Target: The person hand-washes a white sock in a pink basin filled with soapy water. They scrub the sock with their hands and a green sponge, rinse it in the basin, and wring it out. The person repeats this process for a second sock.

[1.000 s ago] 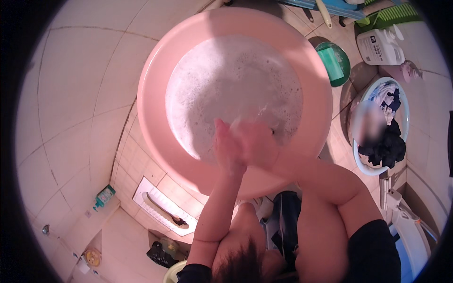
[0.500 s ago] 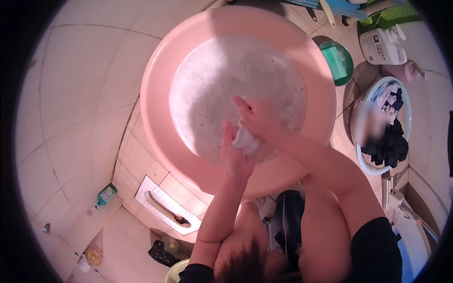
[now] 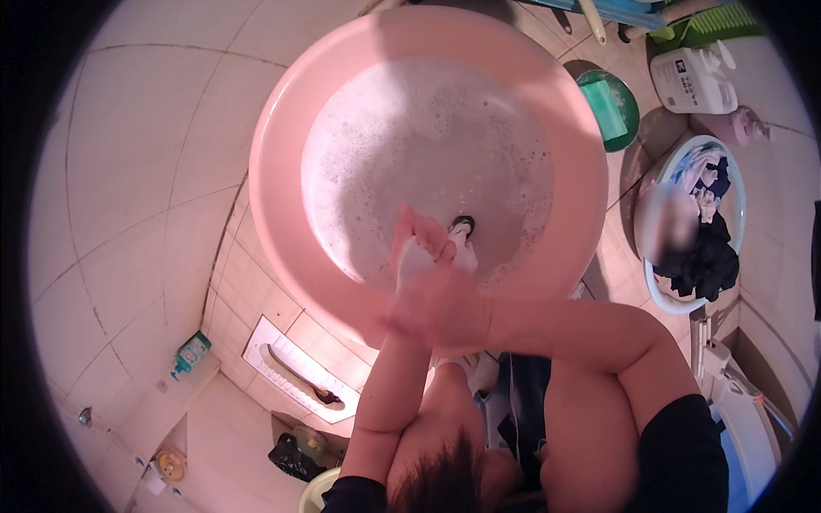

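A small white cloth [image 3: 465, 253], with a black-edged end, hangs over the soapy water in a large pink basin [image 3: 282, 154]. My left hand [image 3: 419, 231] is closed on it, fingers curled toward the far side of the basin. My right hand [image 3: 434, 309] lies across the left palm and wrist near the basin's front rim. Motion smears its fingers, so its grip on the cloth cannot be made out. Foam and cloudy water fill the basin's middle.
At the right, a green soap dish [image 3: 629, 109] holds a green bar beside a white pump bottle [image 3: 691, 84]. Below stands a pale blue basin [image 3: 742, 205] with dark and white clothes. A squat toilet [image 3: 295, 369] is set in the floor, lower left.
My right hand has moved back toward me, from beyond the left hand to over its wrist. The cloth's black-edged end now shows to the right of the left fingers.
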`<control>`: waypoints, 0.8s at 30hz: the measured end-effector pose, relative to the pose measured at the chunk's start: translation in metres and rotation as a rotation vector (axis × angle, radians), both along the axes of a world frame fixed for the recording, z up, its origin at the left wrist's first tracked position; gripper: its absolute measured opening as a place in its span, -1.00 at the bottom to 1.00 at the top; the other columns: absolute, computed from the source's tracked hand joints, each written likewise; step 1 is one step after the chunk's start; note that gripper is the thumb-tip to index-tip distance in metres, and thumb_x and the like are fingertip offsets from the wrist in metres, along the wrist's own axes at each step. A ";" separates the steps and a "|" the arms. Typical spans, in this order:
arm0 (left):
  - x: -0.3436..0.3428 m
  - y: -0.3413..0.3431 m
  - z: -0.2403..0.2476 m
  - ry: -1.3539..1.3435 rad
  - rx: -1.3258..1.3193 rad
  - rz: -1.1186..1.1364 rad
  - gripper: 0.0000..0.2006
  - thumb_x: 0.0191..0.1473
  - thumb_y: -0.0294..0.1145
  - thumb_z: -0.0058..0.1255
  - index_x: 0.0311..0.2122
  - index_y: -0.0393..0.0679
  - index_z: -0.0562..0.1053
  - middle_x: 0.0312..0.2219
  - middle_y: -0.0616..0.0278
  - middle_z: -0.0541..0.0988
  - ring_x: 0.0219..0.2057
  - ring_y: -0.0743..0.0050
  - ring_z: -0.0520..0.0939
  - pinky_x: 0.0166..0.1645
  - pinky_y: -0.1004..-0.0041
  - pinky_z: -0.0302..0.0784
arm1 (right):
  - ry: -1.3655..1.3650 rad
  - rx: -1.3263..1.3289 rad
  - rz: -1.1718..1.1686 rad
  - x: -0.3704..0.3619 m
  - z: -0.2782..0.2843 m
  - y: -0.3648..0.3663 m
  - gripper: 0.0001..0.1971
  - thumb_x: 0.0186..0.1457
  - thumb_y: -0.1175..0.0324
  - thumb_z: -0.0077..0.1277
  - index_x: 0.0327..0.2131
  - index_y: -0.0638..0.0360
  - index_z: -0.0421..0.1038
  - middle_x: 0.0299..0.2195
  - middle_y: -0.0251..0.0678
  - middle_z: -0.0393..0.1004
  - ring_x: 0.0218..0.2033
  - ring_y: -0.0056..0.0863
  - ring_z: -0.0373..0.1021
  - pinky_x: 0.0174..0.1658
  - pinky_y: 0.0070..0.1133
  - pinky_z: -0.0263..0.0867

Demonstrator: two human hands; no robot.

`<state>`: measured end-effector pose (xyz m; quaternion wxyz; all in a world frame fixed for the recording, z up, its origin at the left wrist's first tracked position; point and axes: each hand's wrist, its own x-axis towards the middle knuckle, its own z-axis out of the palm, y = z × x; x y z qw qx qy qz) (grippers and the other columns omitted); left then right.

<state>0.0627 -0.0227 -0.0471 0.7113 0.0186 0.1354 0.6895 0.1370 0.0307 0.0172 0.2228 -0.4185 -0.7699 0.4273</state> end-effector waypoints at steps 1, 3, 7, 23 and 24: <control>-0.001 0.000 -0.007 -0.017 0.021 -0.018 -0.63 0.14 -0.04 -0.39 -0.18 -0.11 0.29 -0.34 0.27 0.40 -0.29 0.48 0.44 -0.20 0.46 0.40 | -0.023 -0.015 0.007 0.000 -0.007 0.005 -0.58 0.05 0.13 -0.21 -0.71 0.26 0.30 -0.73 -0.13 0.32 -0.63 -0.20 0.31 -0.54 -0.38 0.17; 0.014 0.005 0.023 0.079 -0.277 0.032 -0.55 0.12 0.01 -0.41 -0.09 -0.16 0.24 -0.23 0.23 0.38 -0.19 0.43 0.41 -0.10 0.38 0.36 | -0.100 -0.187 -0.048 0.004 -0.024 0.025 -0.55 0.06 0.10 -0.21 -0.71 0.28 0.30 -0.75 -0.15 0.31 -0.65 -0.23 0.31 -0.54 -0.39 0.16; 0.023 0.010 0.072 0.312 -0.436 0.129 -0.56 0.10 -0.02 -0.31 -0.09 -0.19 0.25 -0.23 0.25 0.38 -0.18 0.45 0.40 -0.10 0.48 0.35 | 0.069 -0.600 -0.206 0.005 -0.038 0.046 -0.48 0.06 0.02 -0.21 -0.71 0.32 0.25 -0.79 -0.24 0.24 -0.69 -0.41 0.26 -0.57 -0.46 0.14; 0.008 0.003 0.041 0.348 -0.647 0.212 -0.75 0.10 -0.18 -0.22 -0.53 -0.06 0.34 -0.64 0.39 0.36 -0.57 0.61 0.41 -0.45 0.55 0.34 | -0.022 -0.042 0.318 0.017 -0.014 0.019 -0.68 0.00 0.20 -0.23 -0.68 0.14 0.34 -0.74 -0.15 0.35 -0.63 -0.20 0.35 -0.57 -0.35 0.23; 0.021 0.009 0.045 0.370 -0.723 0.258 -0.74 0.10 -0.17 -0.23 -0.55 -0.04 0.33 -0.66 0.38 0.36 -0.57 0.59 0.42 -0.45 0.53 0.35 | -0.032 -0.060 0.252 0.016 -0.017 0.025 -0.71 -0.02 0.20 -0.21 -0.67 0.14 0.35 -0.73 -0.15 0.35 -0.63 -0.20 0.35 -0.58 -0.35 0.23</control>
